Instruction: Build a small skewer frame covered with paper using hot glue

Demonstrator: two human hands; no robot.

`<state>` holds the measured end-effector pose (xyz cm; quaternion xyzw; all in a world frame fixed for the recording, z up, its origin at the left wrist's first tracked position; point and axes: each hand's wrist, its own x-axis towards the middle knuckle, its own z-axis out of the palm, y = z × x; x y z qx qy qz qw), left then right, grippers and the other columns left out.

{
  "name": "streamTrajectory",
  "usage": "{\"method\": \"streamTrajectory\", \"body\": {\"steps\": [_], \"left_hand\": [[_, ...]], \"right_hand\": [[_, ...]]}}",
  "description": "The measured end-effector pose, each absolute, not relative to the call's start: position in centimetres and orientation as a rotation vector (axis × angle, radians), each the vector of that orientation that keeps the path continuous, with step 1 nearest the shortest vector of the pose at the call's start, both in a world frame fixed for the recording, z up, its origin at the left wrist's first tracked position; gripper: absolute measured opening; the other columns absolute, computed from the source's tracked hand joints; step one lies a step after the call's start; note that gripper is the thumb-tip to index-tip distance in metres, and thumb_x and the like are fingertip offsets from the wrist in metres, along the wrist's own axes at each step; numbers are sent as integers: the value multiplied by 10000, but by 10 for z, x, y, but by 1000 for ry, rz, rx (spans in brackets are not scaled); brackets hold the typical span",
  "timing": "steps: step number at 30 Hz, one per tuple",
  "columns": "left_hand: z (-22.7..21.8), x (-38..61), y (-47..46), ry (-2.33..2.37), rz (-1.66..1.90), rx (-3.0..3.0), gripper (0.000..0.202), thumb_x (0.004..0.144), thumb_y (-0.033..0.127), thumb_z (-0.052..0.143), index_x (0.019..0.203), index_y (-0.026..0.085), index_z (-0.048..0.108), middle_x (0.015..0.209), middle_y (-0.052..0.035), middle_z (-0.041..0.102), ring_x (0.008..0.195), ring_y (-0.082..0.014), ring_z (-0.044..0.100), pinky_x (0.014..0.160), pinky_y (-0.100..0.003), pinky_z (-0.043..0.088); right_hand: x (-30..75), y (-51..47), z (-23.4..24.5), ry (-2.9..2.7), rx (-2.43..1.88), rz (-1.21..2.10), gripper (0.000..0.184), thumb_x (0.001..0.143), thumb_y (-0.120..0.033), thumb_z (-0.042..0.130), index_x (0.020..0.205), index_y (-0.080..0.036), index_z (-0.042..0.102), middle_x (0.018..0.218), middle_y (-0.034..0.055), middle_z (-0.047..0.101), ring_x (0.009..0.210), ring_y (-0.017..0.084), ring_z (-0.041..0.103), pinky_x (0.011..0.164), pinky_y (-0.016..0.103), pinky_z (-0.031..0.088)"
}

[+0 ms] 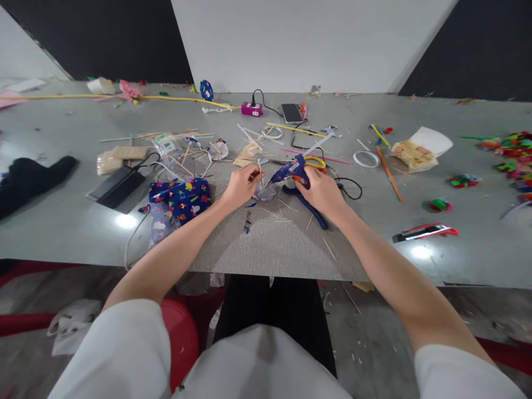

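My right hand [320, 190] is closed round the handle of a blue hot glue gun [287, 169], whose tip points left. A clear glue stick [320, 143] sticks out of its back end. Close to that tip, my left hand [244, 183] pinches a thin wooden stick [260, 166]. A pale piece of gathered fabric [266, 193] lies under the tip; whether the stick touches it I cannot tell. Blue-handled pliers [311, 208] rest below my right hand. Left of my left hand is a folded dark-blue patterned cloth [189, 199].
A red-and-black utility knife [426, 231] lies at the right. Behind are a phone [292, 113] and a purple power adapter [251, 108] on a yellow cord [174, 99]. A black box-like device [117, 187] stands left, near scattered sticks. Colourful pom-pom pieces [519, 155] fill the right end.
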<state>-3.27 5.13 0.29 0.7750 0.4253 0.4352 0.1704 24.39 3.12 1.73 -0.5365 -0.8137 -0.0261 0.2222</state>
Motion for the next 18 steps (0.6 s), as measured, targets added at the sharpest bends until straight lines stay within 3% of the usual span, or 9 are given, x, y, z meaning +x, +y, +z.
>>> {"method": "streamTrajectory", "body": {"steps": [18], "left_hand": [[5, -31, 50, 1175, 1247, 2197, 95, 990, 201, 620, 914, 173, 670, 871, -41, 715, 781, -142, 646, 748, -267, 499]], "right_hand": [[238, 33, 14, -2299, -1471, -82, 417, 1048, -368, 502, 1381, -127, 570, 1203, 207, 738, 1015, 370, 729, 790, 439, 536]]}}
